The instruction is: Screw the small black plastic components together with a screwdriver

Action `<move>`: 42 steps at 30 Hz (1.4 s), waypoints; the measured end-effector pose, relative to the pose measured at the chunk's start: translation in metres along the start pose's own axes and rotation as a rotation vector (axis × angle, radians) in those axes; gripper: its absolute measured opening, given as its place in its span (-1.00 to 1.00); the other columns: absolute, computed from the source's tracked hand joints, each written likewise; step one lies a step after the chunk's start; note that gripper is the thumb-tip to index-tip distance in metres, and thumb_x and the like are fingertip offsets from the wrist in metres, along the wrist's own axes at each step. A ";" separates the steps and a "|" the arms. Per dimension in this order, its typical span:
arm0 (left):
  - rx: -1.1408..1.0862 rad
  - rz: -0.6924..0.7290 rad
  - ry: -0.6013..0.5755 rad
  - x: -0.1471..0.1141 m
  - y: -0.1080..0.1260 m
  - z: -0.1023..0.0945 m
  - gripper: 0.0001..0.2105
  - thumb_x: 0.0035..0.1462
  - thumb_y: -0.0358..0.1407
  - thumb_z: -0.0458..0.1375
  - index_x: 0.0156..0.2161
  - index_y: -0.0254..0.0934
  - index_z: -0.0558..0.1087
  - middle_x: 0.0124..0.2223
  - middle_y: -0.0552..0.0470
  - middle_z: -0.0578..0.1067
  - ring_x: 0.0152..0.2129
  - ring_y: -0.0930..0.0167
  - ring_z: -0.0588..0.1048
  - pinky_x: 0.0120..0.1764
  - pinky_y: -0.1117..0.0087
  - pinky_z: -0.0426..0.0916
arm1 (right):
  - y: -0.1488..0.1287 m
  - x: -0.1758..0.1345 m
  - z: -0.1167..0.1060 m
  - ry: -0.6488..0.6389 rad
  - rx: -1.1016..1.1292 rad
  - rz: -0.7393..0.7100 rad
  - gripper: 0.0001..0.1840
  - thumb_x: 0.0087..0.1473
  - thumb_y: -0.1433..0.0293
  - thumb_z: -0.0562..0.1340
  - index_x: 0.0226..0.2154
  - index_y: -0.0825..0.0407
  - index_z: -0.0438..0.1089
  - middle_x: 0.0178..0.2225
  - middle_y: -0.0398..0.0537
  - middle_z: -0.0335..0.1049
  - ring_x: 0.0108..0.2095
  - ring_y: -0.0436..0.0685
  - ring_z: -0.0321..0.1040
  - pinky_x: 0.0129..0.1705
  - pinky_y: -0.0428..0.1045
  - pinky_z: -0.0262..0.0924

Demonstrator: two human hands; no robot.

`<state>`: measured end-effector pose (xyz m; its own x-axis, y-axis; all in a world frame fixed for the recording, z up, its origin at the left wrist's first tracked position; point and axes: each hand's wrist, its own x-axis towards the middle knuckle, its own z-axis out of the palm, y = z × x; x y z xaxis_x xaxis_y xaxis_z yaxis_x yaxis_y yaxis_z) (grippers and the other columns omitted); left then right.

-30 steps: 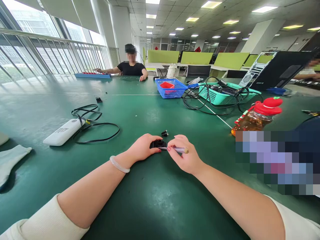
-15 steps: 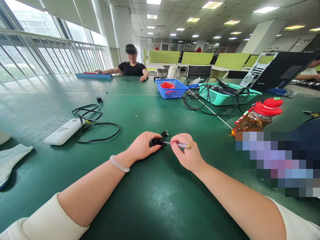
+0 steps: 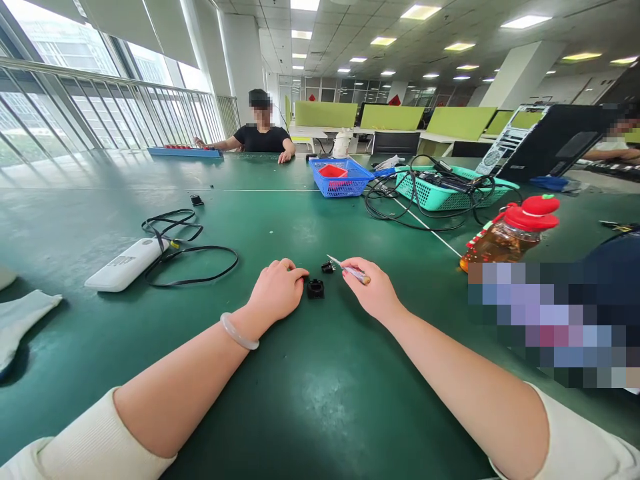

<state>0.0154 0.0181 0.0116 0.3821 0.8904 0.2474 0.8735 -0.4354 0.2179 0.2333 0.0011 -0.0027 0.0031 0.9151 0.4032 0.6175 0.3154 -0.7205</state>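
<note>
My right hand is closed round a small screwdriver with a clear, purplish handle. Its thin metal shaft points left, the tip over a small black part with metal pins. Nearer to me, a square black plastic housing with a hollow in its top sits on the green table. Just left of that housing rests my left hand, thumb stretched out and the other fingers loosely bent. Nothing shows in it, though the undersides of its fingers are hidden.
A white power bank with a black cable lies to the left. Farther back stand a blue basket and a green basket with tangled cables. A red-lidded bottle is at the right. Across the table sits a person.
My left hand has let go of the black housing and drawn slightly left. The screwdriver has come away from it, its tip moving up and back toward the pinned part.
</note>
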 end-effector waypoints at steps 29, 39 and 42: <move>-0.159 0.163 -0.089 -0.005 0.003 0.007 -0.62 0.22 -0.08 0.06 0.12 -0.03 0.36 0.09 -0.06 0.38 0.11 0.14 0.26 0.17 -0.06 0.11 | -0.021 -0.011 -0.012 0.187 0.016 -0.167 -0.72 0.11 0.34 0.04 -0.58 -0.05 0.30 -0.54 -0.13 0.41 -0.36 0.16 0.34 -0.17 0.08 0.20; -0.142 0.202 -0.095 -0.007 0.004 0.005 -0.87 0.24 -0.23 0.05 -0.13 -0.15 0.38 -0.03 -0.02 0.44 0.01 0.22 0.33 0.12 0.01 0.17 | -0.021 -0.011 -0.011 0.191 -0.006 -0.197 -0.73 0.11 0.34 0.04 -0.56 -0.06 0.30 -0.55 -0.14 0.41 -0.38 0.16 0.35 -0.15 0.10 0.19; -0.104 0.203 -0.102 -0.012 0.009 0.003 -0.90 0.24 -0.27 0.04 -0.15 -0.17 0.34 -0.03 -0.04 0.43 -0.01 0.22 0.34 0.11 -0.02 0.16 | -0.020 -0.011 -0.011 0.194 -0.011 -0.203 -0.73 0.12 0.34 0.04 -0.55 -0.06 0.31 -0.57 -0.15 0.40 -0.39 0.15 0.34 -0.16 0.09 0.19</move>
<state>0.0196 0.0045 0.0074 0.5796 0.7899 0.2004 0.7420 -0.6132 0.2710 0.2297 -0.0184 0.0134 0.0279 0.7677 0.6402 0.6291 0.4842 -0.6081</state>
